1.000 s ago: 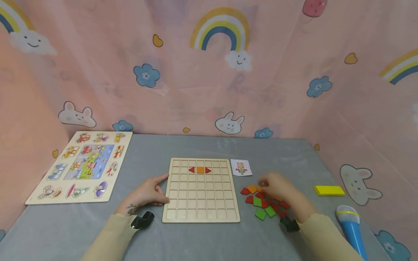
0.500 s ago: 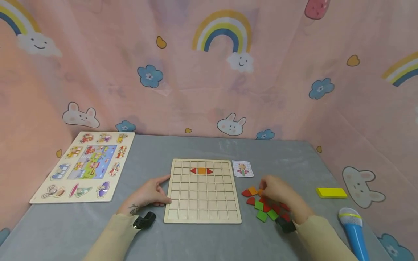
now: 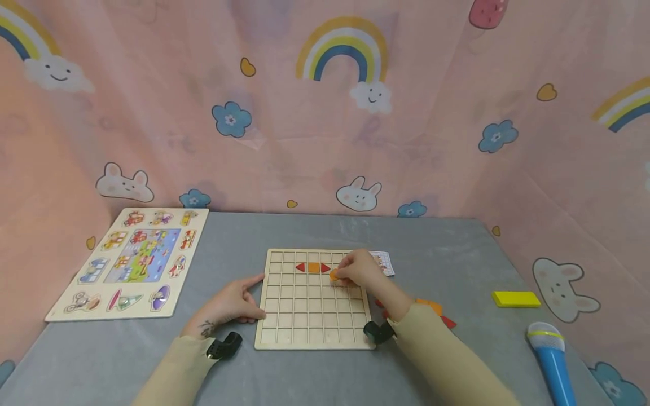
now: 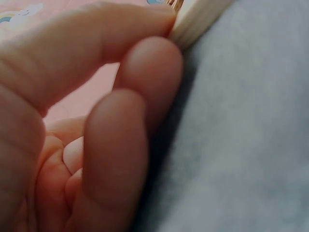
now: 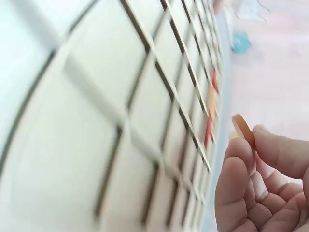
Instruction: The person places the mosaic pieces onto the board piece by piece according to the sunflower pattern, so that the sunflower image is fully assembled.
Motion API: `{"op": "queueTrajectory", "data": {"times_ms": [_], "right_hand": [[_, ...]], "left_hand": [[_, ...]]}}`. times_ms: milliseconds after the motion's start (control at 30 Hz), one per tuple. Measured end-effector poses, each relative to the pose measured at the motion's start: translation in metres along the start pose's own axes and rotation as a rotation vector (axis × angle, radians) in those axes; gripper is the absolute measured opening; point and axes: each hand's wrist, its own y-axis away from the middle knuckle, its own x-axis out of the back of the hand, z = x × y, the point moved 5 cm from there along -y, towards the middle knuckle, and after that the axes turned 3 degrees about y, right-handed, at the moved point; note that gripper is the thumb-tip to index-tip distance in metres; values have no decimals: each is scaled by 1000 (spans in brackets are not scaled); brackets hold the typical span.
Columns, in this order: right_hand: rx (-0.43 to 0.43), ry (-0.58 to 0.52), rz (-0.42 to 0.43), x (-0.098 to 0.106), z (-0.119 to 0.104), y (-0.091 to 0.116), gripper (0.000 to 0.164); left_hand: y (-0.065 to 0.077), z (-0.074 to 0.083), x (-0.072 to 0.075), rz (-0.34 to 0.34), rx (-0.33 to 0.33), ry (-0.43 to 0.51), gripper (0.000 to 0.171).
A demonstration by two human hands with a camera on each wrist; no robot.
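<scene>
The wooden grid board [image 3: 304, 316] lies flat on the table. In one of its upper rows, an orange square tile [image 3: 313, 267] sits between two red pointed tiles [image 3: 301, 267]. My left hand [image 3: 231, 300] touches the board's left edge with a straight index finger and the thumb; its other fingers are folded in. Over the board's upper right, my right hand [image 3: 361, 269] pinches an orange tile [image 5: 243, 130] between thumb and fingers. The right wrist view shows this tile held on its edge, apart from the grid. Its full outline is hidden by the fingertips.
Loose orange and red tiles [image 3: 430, 305] lie right of the board, partly hidden by my right arm. A printed pattern card [image 3: 384, 262] is half covered by my hand. A picture puzzle [image 3: 175, 285], a yellow block [image 3: 515, 299] and a blue toy microphone [image 3: 552, 361] lie farther out.
My right hand has left the loose tile pile and moved left and away from me to the board, carrying an orange tile. My left hand stays at the board's edge.
</scene>
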Motion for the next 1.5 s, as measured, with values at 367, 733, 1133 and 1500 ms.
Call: {"op": "queueTrajectory", "data": {"times_ms": [367,733,1133,1500], "right_hand": [[29,85,-9,-39,-21,-10,18],[72,142,-14,-34,-28,-7,17],[237,446,72,68,12,30,27],[134,787,-52,97,96,65,31]], "left_hand": [[0,-2,0,-11,-17,6,96],[0,-2,-1,-14,-15,10,96],[-1,-2,0,-6,0,-10,96],[-2,-3,1,-12,-7,-3,96]]}}
